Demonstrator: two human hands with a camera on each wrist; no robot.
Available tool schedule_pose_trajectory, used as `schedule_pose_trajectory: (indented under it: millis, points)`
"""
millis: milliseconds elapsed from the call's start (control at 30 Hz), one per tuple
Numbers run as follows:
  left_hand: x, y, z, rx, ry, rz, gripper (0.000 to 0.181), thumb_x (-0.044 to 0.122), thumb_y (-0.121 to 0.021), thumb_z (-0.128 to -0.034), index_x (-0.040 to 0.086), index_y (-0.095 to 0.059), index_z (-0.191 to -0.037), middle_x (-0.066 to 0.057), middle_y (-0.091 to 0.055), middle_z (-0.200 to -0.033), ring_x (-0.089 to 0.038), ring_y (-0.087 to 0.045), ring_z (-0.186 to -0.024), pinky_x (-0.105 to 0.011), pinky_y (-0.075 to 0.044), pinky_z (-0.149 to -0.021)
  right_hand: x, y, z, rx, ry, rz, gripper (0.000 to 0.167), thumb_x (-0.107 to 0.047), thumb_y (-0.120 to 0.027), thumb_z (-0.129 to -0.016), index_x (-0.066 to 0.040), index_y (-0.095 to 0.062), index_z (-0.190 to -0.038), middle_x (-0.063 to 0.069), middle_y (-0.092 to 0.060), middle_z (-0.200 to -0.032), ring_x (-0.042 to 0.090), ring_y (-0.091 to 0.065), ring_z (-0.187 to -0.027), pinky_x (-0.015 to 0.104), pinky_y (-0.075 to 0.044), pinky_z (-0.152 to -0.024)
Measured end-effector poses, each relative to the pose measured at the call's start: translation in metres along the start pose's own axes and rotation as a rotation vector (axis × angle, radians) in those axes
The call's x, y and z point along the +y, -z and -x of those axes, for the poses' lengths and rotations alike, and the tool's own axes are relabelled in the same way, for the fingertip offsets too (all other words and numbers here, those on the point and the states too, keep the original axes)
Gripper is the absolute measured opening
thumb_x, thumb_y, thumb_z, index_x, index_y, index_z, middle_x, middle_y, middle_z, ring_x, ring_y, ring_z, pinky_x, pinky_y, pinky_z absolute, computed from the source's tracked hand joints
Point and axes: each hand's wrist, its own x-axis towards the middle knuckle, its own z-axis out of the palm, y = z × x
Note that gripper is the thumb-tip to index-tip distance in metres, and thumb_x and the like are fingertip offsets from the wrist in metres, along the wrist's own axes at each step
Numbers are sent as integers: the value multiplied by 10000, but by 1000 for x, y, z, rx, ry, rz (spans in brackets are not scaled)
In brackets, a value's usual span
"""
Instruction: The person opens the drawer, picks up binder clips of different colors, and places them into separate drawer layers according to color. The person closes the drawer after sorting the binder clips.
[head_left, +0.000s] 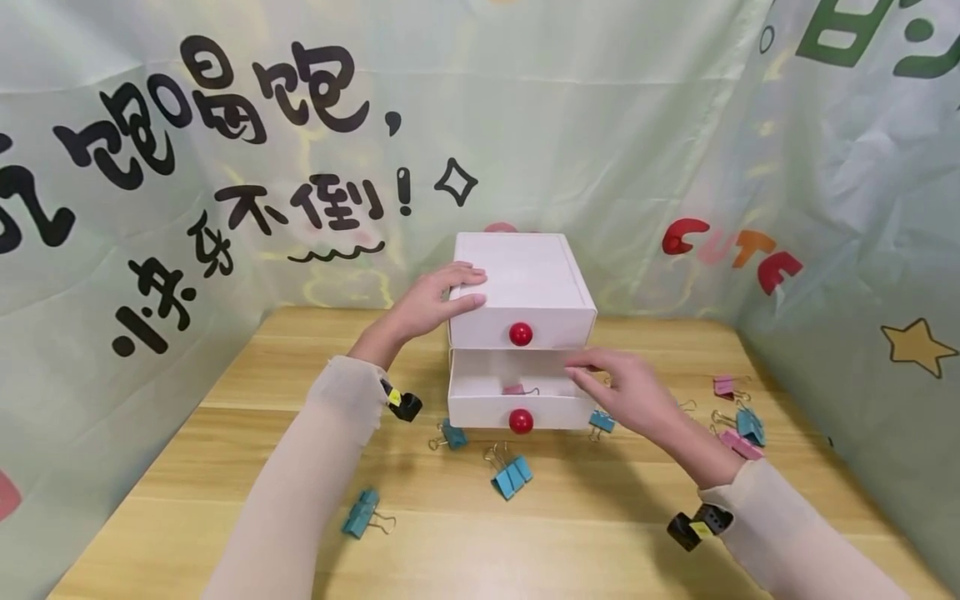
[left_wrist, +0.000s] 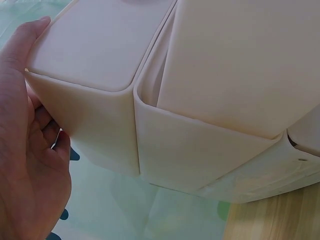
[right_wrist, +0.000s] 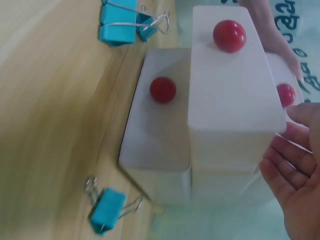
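A white box of drawers (head_left: 522, 268) with red knobs stands on the table; its middle drawer (head_left: 483, 412) is pulled out, and a pink binder clip (head_left: 513, 389) lies inside. My left hand (head_left: 429, 304) rests on the box's top left, thumb by the front edge; the left wrist view shows that hand (left_wrist: 30, 130) against the top drawer's end (left_wrist: 100, 45). At the open drawer's right side hovers my right hand (head_left: 633, 392), fingers relaxed, nothing visible in them. In the right wrist view, this hand (right_wrist: 297, 165) is beside the middle drawer (right_wrist: 232, 90), above the closed bottom drawer (right_wrist: 155, 130).
Teal binder clips lie before the box (head_left: 512, 477), at its front left (head_left: 453, 434), at its front right (head_left: 602, 421) and nearer on the left (head_left: 362, 512). Pink (head_left: 741, 444) and teal clips (head_left: 750, 426) lie at the right. A printed cloth (head_left: 585, 125) hangs behind the table (head_left: 480, 550).
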Motion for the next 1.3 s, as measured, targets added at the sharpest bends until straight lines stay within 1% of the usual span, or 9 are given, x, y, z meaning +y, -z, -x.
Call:
schedule_pose_trajectory:
  millis: [67,333,567,600,800,933,1033,1133,1300]
  points:
    - [0,1,0,4,4,-2,509,387,-623,-942,111,-582,-1368,-24,-478,-1470,-180,-299,-1423,-392,-191,-1175,5,4,5,12,-24,-6,220,-214,-643,-963,-75,-733,-1106,66,-706,-1097,253,-658,-987,493,-543,-812]
    - [-1,2,0,8,9,-17,508,401,-621,-940,125,-587,-1365,-11,-487,-1462,-157,-300,-1418,-367,-192,-1173,23,14,27,54,-84,40,211,-261,-636,-967,-118,-737,-1087,67,-700,-1094,272,-662,-974,494,-550,-761]
    - [0,2,0,10,18,-13,507,412,-615,-939,131,-593,-1361,-2,-483,-1464,-150,-301,-1415,-380,-199,-1171,39,21,50,58,-140,47,251,-310,-607,-982,-127,-723,-1109,72,-696,-1101,299,-655,-992,520,-546,-750]
    - [0,1,0,10,18,-11,508,415,-613,-940,132,-593,-1361,-1,-481,-1466,-148,-300,-1416,-380,-198,-1171,42,21,53,65,-141,55,246,-304,-610,-981,-127,-722,-1110,69,-698,-1098,291,-661,-978,496,-551,-737]
    - [0,1,0,10,22,-9,510,419,-613,-941,132,-591,-1362,2,-476,-1470,-148,-297,-1418,-379,-196,-1172,57,23,72,89,-168,86,219,-276,-622,-976,-131,-716,-1109,50,-704,-1062,253,-681,-886,457,-559,-694]
    - [1,1,0,7,17,-8,512,421,-614,-939,131,-592,-1361,2,-480,-1467,-147,-300,-1416,-371,-193,-1172,66,26,85,85,-191,98,214,-267,-625,-975,-129,-713,-1113,31,-711,-1033,227,-679,-843,451,-553,-699]
    - [0,0,-1,8,15,-6,508,418,-615,-940,130,-594,-1358,5,-485,-1463,-144,-303,-1414,-366,-194,-1172,73,29,92,87,-196,113,219,-261,-628,-973,-123,-710,-1123,27,-718,-1025,239,-673,-869,466,-543,-712]
    - [0,0,-1,8,12,-4,501,410,-615,-943,127,-596,-1356,4,-488,-1460,-145,-306,-1413,-364,-196,-1171,79,32,99,82,-214,133,243,-273,-627,-973,-114,-704,-1139,40,-718,-1048,242,-670,-891,445,-550,-722]
    - [-3,-2,-1,7,3,-10,499,403,-615,-946,119,-595,-1356,-1,-490,-1459,-149,-309,-1413,-358,-196,-1171,88,38,111,76,-261,156,265,-297,-630,-969,-116,-705,-1148,61,-708,-1090,185,-665,-879,378,-546,-720]
